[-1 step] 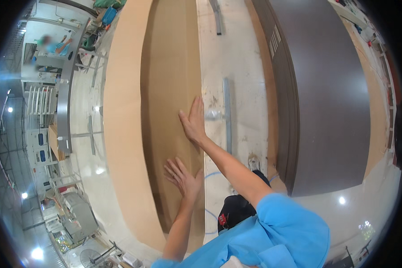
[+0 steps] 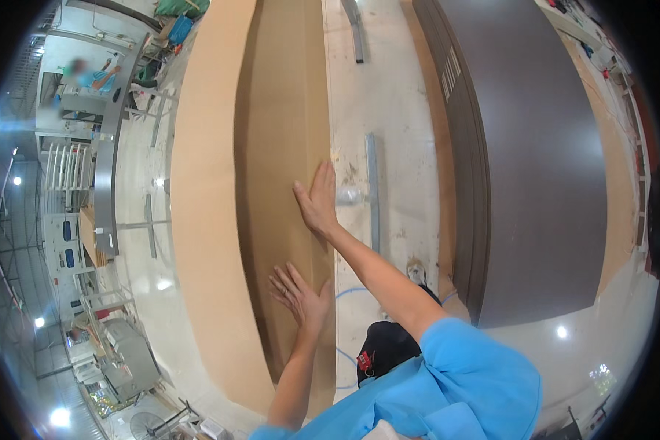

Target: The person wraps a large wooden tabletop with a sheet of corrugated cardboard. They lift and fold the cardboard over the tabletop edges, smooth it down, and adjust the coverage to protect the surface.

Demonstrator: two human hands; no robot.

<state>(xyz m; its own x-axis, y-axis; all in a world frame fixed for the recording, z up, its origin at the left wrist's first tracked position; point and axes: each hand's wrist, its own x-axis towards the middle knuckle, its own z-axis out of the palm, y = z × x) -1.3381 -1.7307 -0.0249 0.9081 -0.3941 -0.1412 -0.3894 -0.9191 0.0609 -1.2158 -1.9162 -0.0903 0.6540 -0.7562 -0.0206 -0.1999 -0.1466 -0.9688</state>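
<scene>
A long sheet of brown cardboard runs away from me, its lighter left side standing out as a broad, curving flap. My right hand lies flat on the darker strip, fingers stretched along its right edge and thumb apart. Closer to me, my left hand presses on the same strip with fingers spread and a ring on one finger. Neither hand grips anything. What lies under the cardboard is hidden.
To the right, a stack of dark grey panels rests on more brown board. Between them are a metal bar on the pale floor and a thin blue hose. Far left, another person stands near a long dark panel.
My hands stay in the same place on the cardboard. The view has shifted very slightly, and the cardboard flap's edge sits a little further right.
</scene>
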